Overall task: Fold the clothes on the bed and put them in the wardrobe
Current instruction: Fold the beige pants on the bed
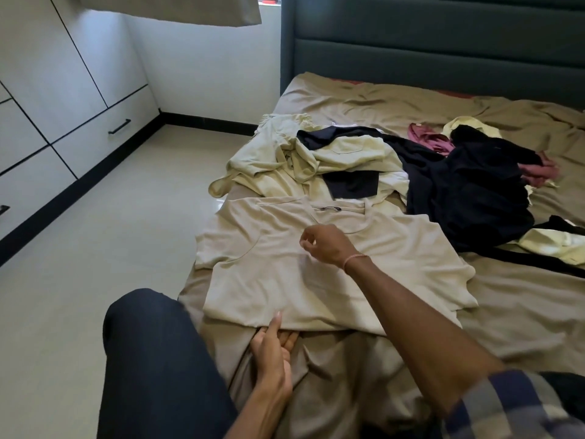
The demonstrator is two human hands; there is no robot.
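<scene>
A beige T-shirt (364,280) lies spread flat on the near part of the bed (522,312), collar toward the headboard. My left hand (272,350) pinches its bottom hem, thumb on top and fingers tucked under the cloth. My right hand (323,245) hovers over the chest of the shirt with fingers loosely curled, holding nothing. Behind the shirt lies an unfolded heap: pale yellow-green garments (285,160), dark navy clothes (468,191) and a pink piece (424,137).
White wardrobe (57,99) with black-handled drawers lines the left wall, across a strip of pale tiled floor (126,217). A dark padded headboard (443,42) stands at the far end. My knee in dark trousers (152,359) rests at the bed's left edge.
</scene>
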